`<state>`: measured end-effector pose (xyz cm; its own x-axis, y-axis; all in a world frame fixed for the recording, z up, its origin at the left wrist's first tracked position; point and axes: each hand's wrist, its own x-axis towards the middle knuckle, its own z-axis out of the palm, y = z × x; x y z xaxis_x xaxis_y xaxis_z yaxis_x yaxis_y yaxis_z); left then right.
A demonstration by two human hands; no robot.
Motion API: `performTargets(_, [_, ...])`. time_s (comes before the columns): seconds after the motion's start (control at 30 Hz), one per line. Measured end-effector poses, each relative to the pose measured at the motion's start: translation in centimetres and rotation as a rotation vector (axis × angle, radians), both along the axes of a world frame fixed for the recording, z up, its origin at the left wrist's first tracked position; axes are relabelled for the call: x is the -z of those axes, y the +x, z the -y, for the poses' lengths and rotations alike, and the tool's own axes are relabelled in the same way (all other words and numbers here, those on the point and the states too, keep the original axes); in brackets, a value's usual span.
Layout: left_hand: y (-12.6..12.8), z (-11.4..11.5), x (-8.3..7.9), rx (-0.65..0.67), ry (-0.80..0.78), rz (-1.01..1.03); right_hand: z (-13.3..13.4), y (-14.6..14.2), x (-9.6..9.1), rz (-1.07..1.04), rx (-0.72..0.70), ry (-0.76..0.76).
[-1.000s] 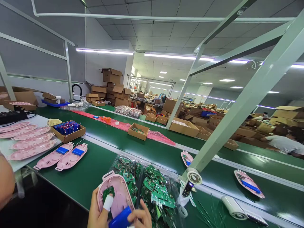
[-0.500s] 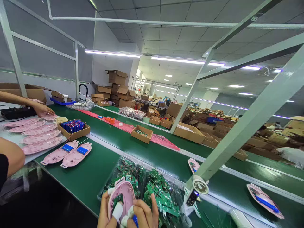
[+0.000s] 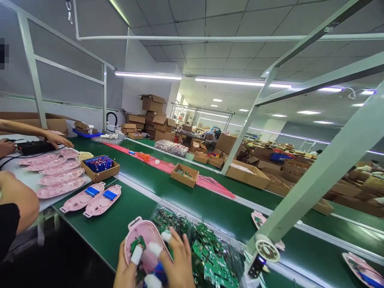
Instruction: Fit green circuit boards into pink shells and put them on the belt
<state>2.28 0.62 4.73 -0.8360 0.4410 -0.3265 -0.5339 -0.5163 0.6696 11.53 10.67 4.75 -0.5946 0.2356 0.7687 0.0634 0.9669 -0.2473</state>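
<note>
At the bottom middle, my left hand (image 3: 127, 268) grips a pink plastic shell (image 3: 144, 236) from its left side, a white-taped thumb pressing a small green circuit board (image 3: 137, 242) inside it. My right hand (image 3: 177, 262) lies over the shell's lower right, taped fingers bent down onto a blue battery (image 3: 160, 271) in the shell. Right beside the hands, a clear bag of green circuit boards (image 3: 207, 252) lies on the green bench.
Two pink shells with blue batteries (image 3: 102, 198) lie at left beside a cardboard box of blue batteries (image 3: 100, 166). Another person's hand (image 3: 57, 139) reaches over a row of pink shells (image 3: 57, 176). More shells (image 3: 361, 272) ride the conveyor behind a slanted metal post (image 3: 315, 180).
The camera tilted and the scene slid right. My right fingers spread over the shell's lower half, covering the battery. The other person's arm came in over the pink shells at left.
</note>
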Motion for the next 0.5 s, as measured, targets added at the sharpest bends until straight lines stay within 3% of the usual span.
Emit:
performTargets(0.07, [-1.4, -0.1, -0.9, -0.017, 0.041, 0.075, -1.5, 0.1, 0.2, 0.080, -0.073, -0.284])
performTargets(0.2, [-3.3, -0.9, -1.6, -0.009, 0.103, 0.138, -4.4, -1.6, 1.4, 0.396, -0.589, -1.018])
performTargets(0.27, [-4.4, -1.3, -1.0, -0.009, 0.152, 0.113, -5.9, -3.1, 1.3, 0.369, -0.679, -1.382])
performTargets(0.37, [-7.3, -1.1, 0.9, -0.232, 0.166, 0.086, -9.8, -4.9, -0.2, 0.101, -0.424, -1.693])
performTargets(0.43, [-10.0, -0.4, 2.2, -0.383, 0.151, 0.171, -13.7, -5.5, -1.8, -0.048, -0.258, -1.696])
performTargets(0.5, [-12.9, 0.4, 3.4, -0.423, 0.139, 0.284, -18.0, -5.7, -3.2, -0.200, -0.098, -1.690])
